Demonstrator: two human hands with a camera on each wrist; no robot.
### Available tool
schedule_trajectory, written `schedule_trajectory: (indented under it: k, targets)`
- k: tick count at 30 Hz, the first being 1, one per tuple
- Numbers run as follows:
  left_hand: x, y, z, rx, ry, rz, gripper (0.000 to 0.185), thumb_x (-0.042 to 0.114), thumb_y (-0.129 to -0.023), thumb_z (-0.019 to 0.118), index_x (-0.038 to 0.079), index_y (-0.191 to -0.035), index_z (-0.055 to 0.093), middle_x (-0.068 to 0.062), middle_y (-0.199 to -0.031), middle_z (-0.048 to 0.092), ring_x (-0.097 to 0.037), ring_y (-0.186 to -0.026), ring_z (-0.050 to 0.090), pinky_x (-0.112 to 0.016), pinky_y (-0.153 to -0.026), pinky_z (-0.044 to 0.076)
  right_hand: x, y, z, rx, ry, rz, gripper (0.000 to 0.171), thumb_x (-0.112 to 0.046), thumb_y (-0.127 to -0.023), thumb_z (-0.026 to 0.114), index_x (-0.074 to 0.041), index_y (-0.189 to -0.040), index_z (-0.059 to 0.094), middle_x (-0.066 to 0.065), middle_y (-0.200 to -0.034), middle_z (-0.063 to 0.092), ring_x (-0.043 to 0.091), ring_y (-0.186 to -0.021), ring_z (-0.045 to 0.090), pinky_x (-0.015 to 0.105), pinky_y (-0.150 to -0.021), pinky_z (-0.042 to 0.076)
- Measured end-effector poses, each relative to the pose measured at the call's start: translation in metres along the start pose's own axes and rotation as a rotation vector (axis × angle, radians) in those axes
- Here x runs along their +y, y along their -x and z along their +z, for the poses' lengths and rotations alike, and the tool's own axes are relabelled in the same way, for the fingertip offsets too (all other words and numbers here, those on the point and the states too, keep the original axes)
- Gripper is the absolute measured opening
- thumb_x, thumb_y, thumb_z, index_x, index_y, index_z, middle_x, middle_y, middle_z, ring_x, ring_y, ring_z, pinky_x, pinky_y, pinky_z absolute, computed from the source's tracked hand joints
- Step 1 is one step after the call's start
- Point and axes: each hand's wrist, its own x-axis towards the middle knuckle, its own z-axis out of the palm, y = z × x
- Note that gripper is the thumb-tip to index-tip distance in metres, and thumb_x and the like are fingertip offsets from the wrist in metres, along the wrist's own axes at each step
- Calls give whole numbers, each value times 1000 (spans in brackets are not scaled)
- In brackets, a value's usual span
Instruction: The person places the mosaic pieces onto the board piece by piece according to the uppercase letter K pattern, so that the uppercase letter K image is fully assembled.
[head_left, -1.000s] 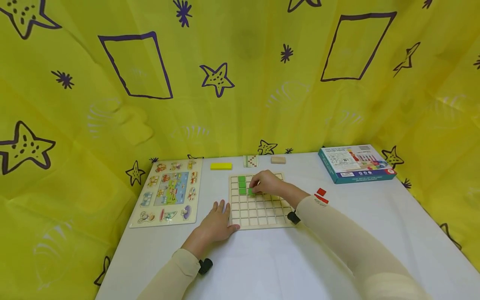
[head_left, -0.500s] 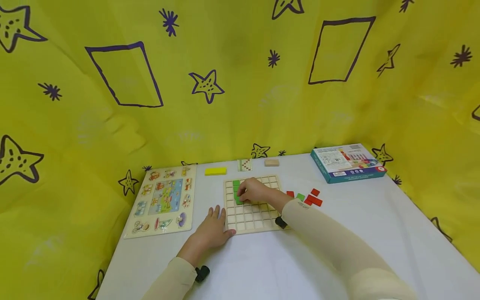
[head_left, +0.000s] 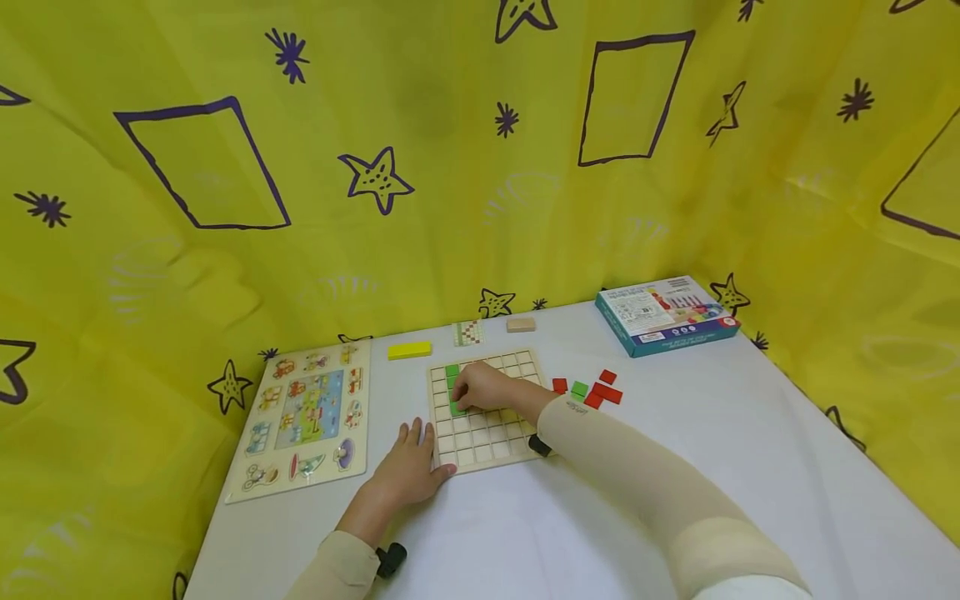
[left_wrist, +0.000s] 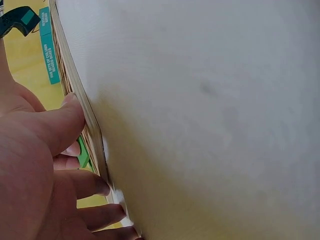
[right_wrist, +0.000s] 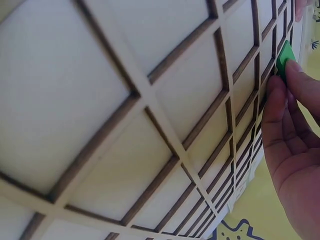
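A square wooden grid board lies on the white table. Green tiles fill part of its second column from the left. My right hand is over the board's upper left part and hides some cells. Between thumb and fingertips it pinches a green tile, at the near end of the green column in the head view. My left hand rests at the board's left edge, fingers extended. In the left wrist view, the left thumb touches the board's side edge.
Several red tiles and a loose green tile lie right of the board. Behind it are a yellow block, a pattern card and a wooden block. A picture puzzle lies left, a boxed set back right.
My right hand has moved the green tile left and nearer, from the third column to below the green tiles. My left hand stays at the board's edge. The head view has shifted.
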Motion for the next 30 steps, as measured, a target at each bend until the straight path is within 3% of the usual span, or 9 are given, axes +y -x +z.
schedule_trajectory:
  k: [10, 20, 30]
  targets:
    - [-11, 5, 3, 4, 3, -36, 83, 47, -98, 61, -13, -149, 35, -35, -156, 27, -53, -145, 21, -57, -115, 28, -12, -10, 5, -19, 63, -34, 5, -9, -90, 77, -8, -94, 79, -4, -85, 71, 7, -79, 62, 24, -74, 52]
    - [7, -16, -1, -29, -77, -4, 84, 54, -99, 56, -5, -153, 34, -29, -159, 26, -49, -146, 23, -51, -115, 32, 10, 9, -9, 30, 31, 34, 7, -10, -90, 76, -8, -96, 79, -3, -90, 72, 10, -83, 62, 29, -78, 54]
    - [1, -11, 4, -33, -107, -56, 85, 56, -99, 55, -5, -154, 33, -28, -160, 26, -47, -147, 24, -48, -117, 30, 9, 0, 0, 43, 42, -36, 6, -9, -87, 79, -6, -92, 79, -1, -88, 73, 12, -84, 64, 31, -80, 55]
